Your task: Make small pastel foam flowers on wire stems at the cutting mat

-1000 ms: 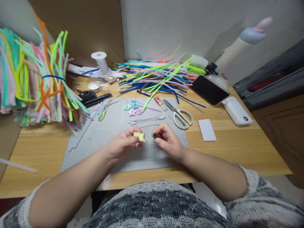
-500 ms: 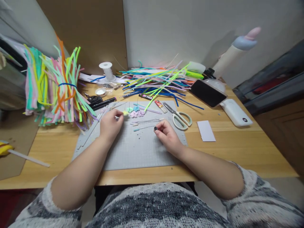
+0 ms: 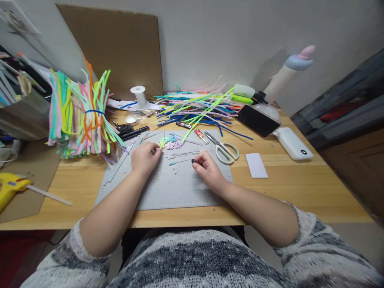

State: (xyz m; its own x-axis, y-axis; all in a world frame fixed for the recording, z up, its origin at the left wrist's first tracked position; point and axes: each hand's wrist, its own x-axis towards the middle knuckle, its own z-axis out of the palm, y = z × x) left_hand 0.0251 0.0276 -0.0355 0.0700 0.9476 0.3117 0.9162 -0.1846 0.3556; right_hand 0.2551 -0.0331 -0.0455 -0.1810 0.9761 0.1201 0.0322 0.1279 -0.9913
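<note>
My left hand [image 3: 146, 157] rests at the mat's upper left, its fingertips pinched beside a small yellow flower piece [image 3: 162, 144]; whether it grips anything is hidden. Blue and lilac flower pieces [image 3: 173, 145] lie just right of it. My right hand [image 3: 207, 170] is closed in a pinch, with a small black thing [image 3: 193, 161] at its fingertips. A thin wire with a blue tip [image 3: 172, 163] reaches toward these fingertips. More thin wires [image 3: 183, 154] lie between the hands on the grey cutting mat [image 3: 177, 192].
Scissors [image 3: 225, 150] and a red packet [image 3: 201, 136] lie right of the hands. Pipe cleaners [image 3: 195, 104] spread behind, with a bundle [image 3: 90, 120] at left. A phone [image 3: 258, 121], power bank [image 3: 294, 144], white card [image 3: 256, 165], wire spool [image 3: 139, 96] and yellow glue gun [image 3: 13, 186] surround the mat.
The camera view has shifted, showing more at the left. My left hand's fingertips stay by the yellow flower, which now sits closer to the other flowers. My right hand keeps its pinch.
</note>
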